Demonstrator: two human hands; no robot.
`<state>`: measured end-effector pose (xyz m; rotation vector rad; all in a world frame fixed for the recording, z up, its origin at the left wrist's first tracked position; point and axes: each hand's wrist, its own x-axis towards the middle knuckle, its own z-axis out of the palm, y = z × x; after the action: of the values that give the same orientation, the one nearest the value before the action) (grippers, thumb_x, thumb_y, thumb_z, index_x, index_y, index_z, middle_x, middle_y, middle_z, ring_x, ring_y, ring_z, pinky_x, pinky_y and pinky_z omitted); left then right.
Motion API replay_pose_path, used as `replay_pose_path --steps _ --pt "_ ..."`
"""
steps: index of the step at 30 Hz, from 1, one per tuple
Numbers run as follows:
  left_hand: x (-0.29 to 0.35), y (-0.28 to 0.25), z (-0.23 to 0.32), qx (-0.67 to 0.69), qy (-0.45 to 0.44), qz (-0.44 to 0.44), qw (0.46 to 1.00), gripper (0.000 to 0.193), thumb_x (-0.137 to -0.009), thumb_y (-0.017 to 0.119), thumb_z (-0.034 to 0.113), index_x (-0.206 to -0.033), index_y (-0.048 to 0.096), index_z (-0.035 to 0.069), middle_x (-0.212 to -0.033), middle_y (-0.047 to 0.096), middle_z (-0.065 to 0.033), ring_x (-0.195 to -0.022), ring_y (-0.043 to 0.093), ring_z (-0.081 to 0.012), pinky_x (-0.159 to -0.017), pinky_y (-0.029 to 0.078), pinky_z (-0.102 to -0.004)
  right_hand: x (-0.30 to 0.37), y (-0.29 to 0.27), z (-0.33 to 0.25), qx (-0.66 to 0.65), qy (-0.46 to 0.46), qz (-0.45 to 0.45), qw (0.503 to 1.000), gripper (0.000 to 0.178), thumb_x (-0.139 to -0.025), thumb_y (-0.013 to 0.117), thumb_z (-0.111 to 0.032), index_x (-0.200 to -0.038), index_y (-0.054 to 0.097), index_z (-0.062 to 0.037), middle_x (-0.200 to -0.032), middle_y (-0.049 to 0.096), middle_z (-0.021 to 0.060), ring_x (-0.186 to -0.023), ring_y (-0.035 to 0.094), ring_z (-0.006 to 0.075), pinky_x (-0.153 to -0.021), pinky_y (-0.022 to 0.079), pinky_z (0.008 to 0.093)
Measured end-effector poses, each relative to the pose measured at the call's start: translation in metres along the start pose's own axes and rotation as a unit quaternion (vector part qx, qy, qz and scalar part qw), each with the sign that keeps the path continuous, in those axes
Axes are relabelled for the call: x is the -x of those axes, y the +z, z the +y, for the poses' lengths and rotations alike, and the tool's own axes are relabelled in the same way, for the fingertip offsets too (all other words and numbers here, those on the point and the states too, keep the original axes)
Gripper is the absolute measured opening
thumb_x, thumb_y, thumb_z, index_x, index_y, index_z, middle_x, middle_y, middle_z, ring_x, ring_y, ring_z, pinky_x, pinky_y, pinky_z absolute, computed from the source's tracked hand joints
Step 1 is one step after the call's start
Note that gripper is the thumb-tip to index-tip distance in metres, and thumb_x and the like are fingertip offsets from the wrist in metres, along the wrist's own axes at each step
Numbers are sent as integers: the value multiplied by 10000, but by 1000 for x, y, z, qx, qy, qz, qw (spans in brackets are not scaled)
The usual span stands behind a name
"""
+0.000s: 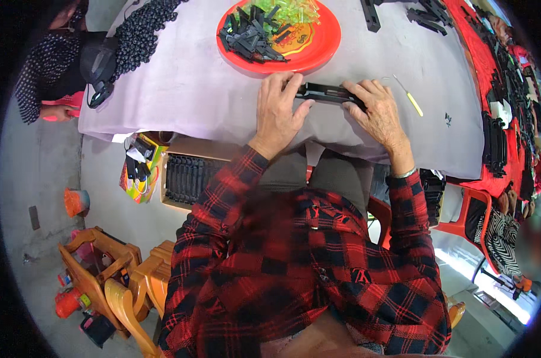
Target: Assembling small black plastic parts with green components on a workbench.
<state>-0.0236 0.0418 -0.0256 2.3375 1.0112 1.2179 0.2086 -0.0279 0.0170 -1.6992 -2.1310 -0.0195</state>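
Observation:
A long black plastic part (325,92) lies crosswise at the near side of the table, with a slot along its upper face. My left hand (279,110) grips its left end between thumb and fingers. At the other end my right hand (374,109) closes on it the same way; the fingers cover both tips. Just beyond stands a red round plate (327,52), holding small black plastic pieces (252,42) and clear yellow-green pieces (297,13). A thin pick with a yellow handle (414,105) rests to the right of my right hand.
Many round black pieces (140,39) are heaped at the far left, near a black cap (97,62) and another person's hand (57,113). More black parts (428,21) lie at the far right. Below the table edge sits a carton (166,191) of black parts; red chairs (482,209) stand right.

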Motion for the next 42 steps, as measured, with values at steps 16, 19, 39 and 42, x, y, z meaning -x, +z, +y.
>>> replay_pose_path --steps 16,19,39,42 --pt "0 2 -1 6 -9 -20 1000 454 -789 743 118 -1209 606 15 -1148 561 -138 -1092 542 -349 -943 419 -442 25 7 38 -214 124 88 965 303 -690 808 -85 -954 668 -31 -882 611 85 -864 570 278 -778 466 367" --pt "1 6 -4 14 0 -18 1000 448 -786 740 114 -1204 611 17 -1129 559 -132 -1079 545 -339 -934 415 -436 26 7 38 -214 97 95 967 288 -696 798 -77 -943 659 -23 -871 604 87 -847 563 265 -744 463 363" --pt "6 11 4 -2 -16 -17 1000 395 -782 740 107 -1156 620 69 -1147 535 -123 -1132 503 -329 -969 392 -452 36 15 47 -216 117 84 966 346 -672 790 -42 -976 629 -2 -890 570 111 -869 583 291 -763 474 366" --pt "1 10 -1 13 0 -13 1000 399 -792 734 111 -1170 612 71 -1162 531 -124 -1139 500 -327 -975 386 -454 30 17 47 -209 117 85 967 361 -668 797 -31 -986 630 -1 -896 565 98 -867 575 277 -771 472 350"
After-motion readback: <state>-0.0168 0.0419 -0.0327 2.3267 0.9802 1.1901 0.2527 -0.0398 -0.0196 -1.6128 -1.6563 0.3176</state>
